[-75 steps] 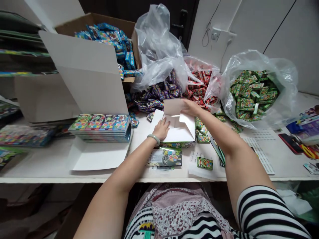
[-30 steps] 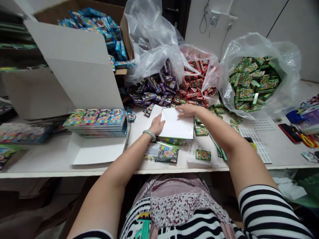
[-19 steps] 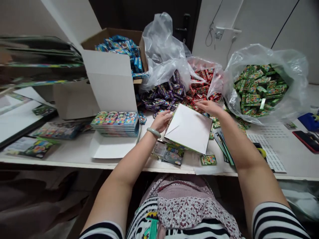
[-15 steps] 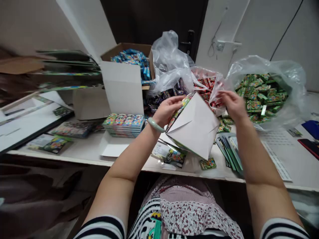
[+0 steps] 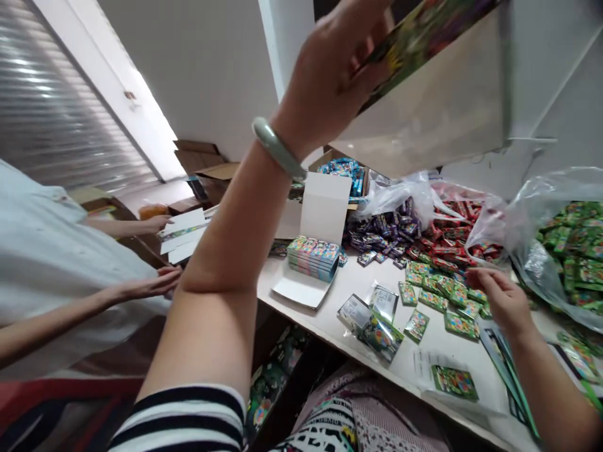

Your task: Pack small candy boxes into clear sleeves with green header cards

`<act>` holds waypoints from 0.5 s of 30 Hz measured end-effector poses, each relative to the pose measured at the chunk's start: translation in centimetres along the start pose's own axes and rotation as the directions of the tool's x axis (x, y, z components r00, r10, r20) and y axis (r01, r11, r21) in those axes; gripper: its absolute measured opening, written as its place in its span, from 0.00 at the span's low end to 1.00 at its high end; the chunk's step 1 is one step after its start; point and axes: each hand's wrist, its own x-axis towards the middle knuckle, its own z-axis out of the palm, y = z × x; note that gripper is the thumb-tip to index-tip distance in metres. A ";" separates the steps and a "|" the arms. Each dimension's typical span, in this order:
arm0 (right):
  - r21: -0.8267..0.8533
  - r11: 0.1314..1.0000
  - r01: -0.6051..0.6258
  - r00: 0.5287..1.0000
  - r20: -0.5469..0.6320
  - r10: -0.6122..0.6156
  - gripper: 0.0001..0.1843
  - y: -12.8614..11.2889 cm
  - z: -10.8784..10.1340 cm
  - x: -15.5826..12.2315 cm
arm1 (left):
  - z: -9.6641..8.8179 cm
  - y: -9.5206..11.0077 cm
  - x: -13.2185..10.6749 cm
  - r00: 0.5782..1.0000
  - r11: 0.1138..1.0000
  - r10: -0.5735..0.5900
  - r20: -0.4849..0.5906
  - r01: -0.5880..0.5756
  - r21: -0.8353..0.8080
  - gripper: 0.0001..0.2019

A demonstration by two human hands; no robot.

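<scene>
My left hand point(image 5: 330, 69), with a pale green bangle on the wrist, is raised high and closed on a flat closed cardboard box point(image 5: 433, 100), white underneath with a colourful printed top. My right hand point(image 5: 502, 298) hovers low over the white table point(image 5: 325, 320), fingers loosely curled and apart, holding nothing, beside several small green packets point(image 5: 447, 301). Purple packets point(image 5: 381, 229) and red packets point(image 5: 445, 235) lie heaped behind them.
A clear bag of green packets point(image 5: 570, 251) sits at the right. A stack of colourful flat boxes point(image 5: 313, 257) rests on white card, with an open carton of blue packets point(image 5: 346, 169) behind. Another person's hands point(image 5: 155, 282) work at the left.
My left hand has lifted the closed box from the table up high and to the left. My right hand let go of it and dropped to the table. My view swung left.
</scene>
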 end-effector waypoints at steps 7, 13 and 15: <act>0.132 0.990 -0.056 0.984 0.173 0.032 0.25 0.5 5.2 0.6 | -1.4 3.3 3.4 0.862 0.892 0.214 0.459 -0.364 0.268 0.07; 0.070 0.996 -0.054 0.936 0.352 0.026 0.28 0.9 7.6 0.3 | -1.4 -1.5 4.6 0.871 0.867 0.083 0.483 -0.302 0.395 0.08; 0.055 0.997 -0.060 0.923 0.384 0.035 0.27 1.4 7.7 0.3 | -2.2 -3.2 5.4 0.899 0.842 0.085 0.429 -0.295 0.452 0.08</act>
